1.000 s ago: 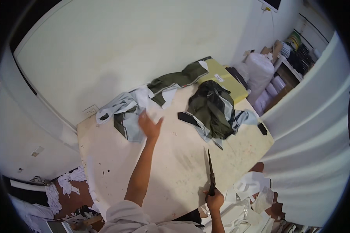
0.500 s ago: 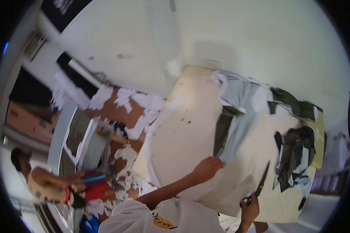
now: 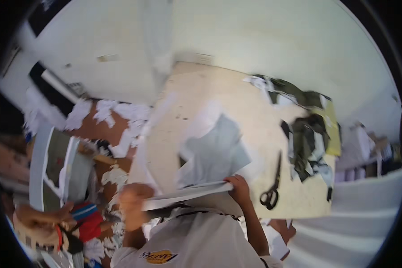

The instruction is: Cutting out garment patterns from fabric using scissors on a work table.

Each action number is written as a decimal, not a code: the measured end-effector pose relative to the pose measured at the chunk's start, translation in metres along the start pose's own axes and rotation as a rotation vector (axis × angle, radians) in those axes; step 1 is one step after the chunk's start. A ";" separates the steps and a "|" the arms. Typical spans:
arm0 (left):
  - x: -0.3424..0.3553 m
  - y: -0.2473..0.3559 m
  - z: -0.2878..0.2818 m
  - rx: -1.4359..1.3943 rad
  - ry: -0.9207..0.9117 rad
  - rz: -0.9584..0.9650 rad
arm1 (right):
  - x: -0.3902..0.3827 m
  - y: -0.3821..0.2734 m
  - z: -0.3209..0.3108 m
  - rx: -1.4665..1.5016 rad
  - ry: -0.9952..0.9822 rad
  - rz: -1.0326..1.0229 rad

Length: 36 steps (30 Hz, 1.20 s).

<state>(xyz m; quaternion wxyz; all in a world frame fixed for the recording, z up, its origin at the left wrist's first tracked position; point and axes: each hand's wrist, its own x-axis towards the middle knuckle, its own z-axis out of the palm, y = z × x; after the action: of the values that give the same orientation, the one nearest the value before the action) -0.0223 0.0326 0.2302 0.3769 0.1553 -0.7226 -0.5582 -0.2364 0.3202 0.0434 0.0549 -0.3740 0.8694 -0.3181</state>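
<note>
A light grey-blue cloth (image 3: pixel 216 147) is drawn toward me over the near part of the table, its near edge stretched straight in front of my shirt. My right hand (image 3: pixel 239 188) is closed on the right end of that edge. At the left end my left hand (image 3: pixel 136 201) is smeared by motion, but the taut edge runs into it, so it seems to grip the cloth. A strip of dark fabric shows at the cloth's left side. Black-handled scissors (image 3: pixel 271 190) lie on the table to the right of my right hand, touched by neither hand.
The pale table (image 3: pixel 165 129) stands against a white wall. Dark green and white fabric pieces (image 3: pixel 307 143) lie at its right, with more along the far right edge (image 3: pixel 295 94). White scraps (image 3: pixel 129 116) litter the floor at left, where another person (image 3: pixel 44 223) sits.
The cloth has come toward me from the far part of the table. My right hand has let go of the scissors and taken the cloth's edge. My left hand has moved back and left.
</note>
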 end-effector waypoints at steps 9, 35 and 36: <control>0.039 0.081 0.007 0.202 -0.705 -0.042 | -0.019 0.099 -0.153 -0.397 0.858 0.240; -0.022 -0.224 0.074 0.291 0.037 -0.585 | 0.225 -0.012 -0.069 0.114 0.285 -0.050; -0.025 -0.229 0.071 0.293 0.052 -0.573 | 0.194 0.003 -0.062 0.058 0.278 0.033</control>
<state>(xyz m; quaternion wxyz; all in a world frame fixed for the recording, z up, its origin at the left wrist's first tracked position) -0.1017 0.0229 0.0023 0.1964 0.4195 -0.7123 -0.5273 -0.3977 0.2203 0.1184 -0.0501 -0.3104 0.8651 -0.3908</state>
